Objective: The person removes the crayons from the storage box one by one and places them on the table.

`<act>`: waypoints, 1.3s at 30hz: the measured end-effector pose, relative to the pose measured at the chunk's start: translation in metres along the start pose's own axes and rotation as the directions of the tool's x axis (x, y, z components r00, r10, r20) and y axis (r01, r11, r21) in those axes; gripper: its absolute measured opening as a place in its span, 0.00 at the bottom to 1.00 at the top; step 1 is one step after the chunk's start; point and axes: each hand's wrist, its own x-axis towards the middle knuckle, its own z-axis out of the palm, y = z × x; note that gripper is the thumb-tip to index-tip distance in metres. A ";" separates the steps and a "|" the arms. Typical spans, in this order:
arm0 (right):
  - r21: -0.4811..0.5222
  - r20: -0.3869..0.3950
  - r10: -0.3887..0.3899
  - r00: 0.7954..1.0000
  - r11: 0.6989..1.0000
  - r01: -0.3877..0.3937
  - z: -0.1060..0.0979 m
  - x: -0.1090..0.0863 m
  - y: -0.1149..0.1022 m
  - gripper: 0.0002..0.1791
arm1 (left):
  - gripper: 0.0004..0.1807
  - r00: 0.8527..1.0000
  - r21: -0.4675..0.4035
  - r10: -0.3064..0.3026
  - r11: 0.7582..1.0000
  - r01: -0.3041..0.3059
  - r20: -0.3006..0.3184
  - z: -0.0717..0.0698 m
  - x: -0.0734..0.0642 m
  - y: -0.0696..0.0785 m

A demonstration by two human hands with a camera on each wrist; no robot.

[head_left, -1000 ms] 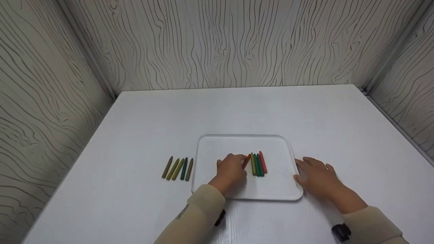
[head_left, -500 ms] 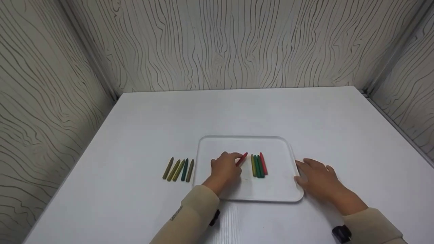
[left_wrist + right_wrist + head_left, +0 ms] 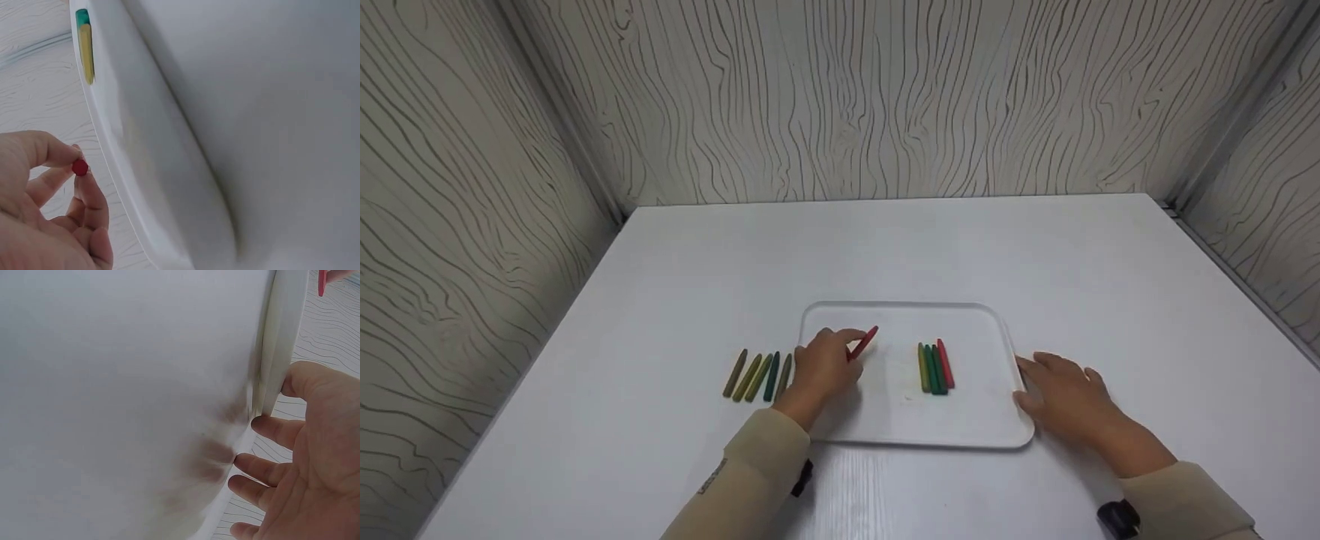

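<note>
A red crayon [image 3: 864, 342] is pinched between thumb and fingertips of my left hand [image 3: 826, 367], over the left part of the white tray [image 3: 900, 438]. The left wrist view shows the red crayon [image 3: 80, 167] end-on in the pinch. Several crayons lie side by side on the tray: a yellow one [image 3: 923, 367], green ones [image 3: 935, 370] and another red one [image 3: 946, 364]. My right hand [image 3: 1065, 394] touches the tray's right rim with thumb and fingers spread, also seen in the right wrist view at the tray edge [image 3: 275, 371].
Left of the tray, several olive, yellow and dark green crayons [image 3: 754, 376] lie in a row on the white table [image 3: 660, 300]; my left hand partly covers the nearest one. Wood-patterned panels [image 3: 847, 97] stand behind and at both sides of the table.
My left hand has lifted the red crayon away from the row on the tray and moved left with it. My right hand stays at the tray's right rim.
</note>
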 end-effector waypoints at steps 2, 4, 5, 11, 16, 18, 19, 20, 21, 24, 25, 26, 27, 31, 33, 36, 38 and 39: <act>0.000 0.003 -0.001 1.000 1.000 0.001 0.000 0.000 0.000 0.31 | 0.21 1.000 -0.007 0.008 1.000 -0.008 -0.017 -0.003 -0.002 -0.007; 0.004 0.006 -0.001 1.000 1.000 0.001 0.000 0.000 0.001 0.31 | 0.21 0.999 -0.020 0.013 1.000 -0.013 -0.032 -0.006 -0.003 -0.014; 0.007 0.008 -0.003 1.000 1.000 0.003 0.000 0.000 0.001 0.31 | 0.21 0.999 -0.021 0.017 1.000 -0.018 -0.037 -0.008 -0.005 -0.017; 0.020 0.009 -0.016 1.000 1.000 0.015 -0.002 -0.002 0.001 0.30 | 0.21 0.998 -0.042 0.009 0.999 -0.012 -0.057 -0.019 -0.010 -0.036; 0.016 0.006 -0.016 1.000 1.000 0.016 -0.001 -0.002 0.000 0.30 | 0.22 0.997 -0.068 -0.039 0.997 0.034 -0.061 -0.028 -0.014 -0.048; 0.016 0.006 -0.015 1.000 1.000 0.015 -0.001 -0.002 0.000 0.30 | 0.22 0.996 -0.063 -0.056 0.997 0.052 -0.068 -0.031 -0.016 -0.055; 0.015 0.005 -0.016 1.000 1.000 0.016 -0.001 -0.002 0.000 0.30 | 0.22 0.995 -0.062 -0.068 0.996 0.064 -0.069 -0.032 -0.017 -0.058; 0.014 0.004 -0.016 1.000 1.000 0.016 -0.001 -0.002 0.000 0.30 | 0.22 0.995 -0.064 -0.076 0.995 0.072 -0.068 -0.033 -0.018 -0.061; 0.013 0.003 -0.017 1.000 1.000 0.017 -0.001 -0.001 0.000 0.30 | 0.22 0.995 -0.060 -0.074 0.996 0.070 -0.073 -0.034 -0.019 -0.065; 0.011 0.000 -0.018 1.000 1.000 0.018 -0.001 -0.001 0.000 0.30 | 0.23 0.993 -0.067 -0.088 0.994 0.083 -0.072 -0.038 -0.021 -0.074; 0.010 0.000 -0.017 1.000 1.000 0.017 -0.001 -0.001 0.000 0.30 | 0.23 0.994 -0.074 -0.082 0.994 0.077 -0.074 -0.040 -0.022 -0.077; 0.012 0.002 -0.017 1.000 1.000 0.017 -0.001 -0.001 0.000 0.30 | 0.23 0.994 -0.076 -0.076 0.995 0.070 -0.079 -0.041 -0.022 -0.080; 0.014 0.003 -0.017 1.000 1.000 0.017 -0.001 -0.001 0.000 0.30 | 0.23 0.994 -0.076 -0.074 0.995 0.067 -0.084 -0.043 -0.023 -0.083; 0.016 0.010 -0.015 1.000 1.000 0.015 -0.001 -0.002 0.000 0.30 | 0.23 0.991 -0.085 -0.088 0.993 0.080 -0.100 -0.048 -0.026 -0.094; 0.014 0.011 -0.017 1.000 1.000 0.017 -0.002 -0.002 0.000 0.31 | 0.23 0.989 -0.089 -0.107 0.991 0.098 -0.103 -0.051 -0.028 -0.099; 0.018 0.011 -0.017 1.000 1.000 0.017 -0.002 -0.002 -0.001 0.31 | 0.23 0.985 -0.105 -0.137 0.986 0.127 -0.102 -0.056 -0.030 -0.106; 0.021 0.010 -0.017 1.000 1.000 0.016 -0.003 -0.002 -0.001 0.31 | 0.23 0.984 -0.101 -0.144 0.986 0.133 -0.103 -0.059 -0.032 -0.110; 0.021 0.009 -0.016 1.000 1.000 0.016 -0.003 -0.002 -0.001 0.31 | 0.23 0.983 -0.103 -0.151 0.985 0.140 -0.104 -0.061 -0.033 -0.112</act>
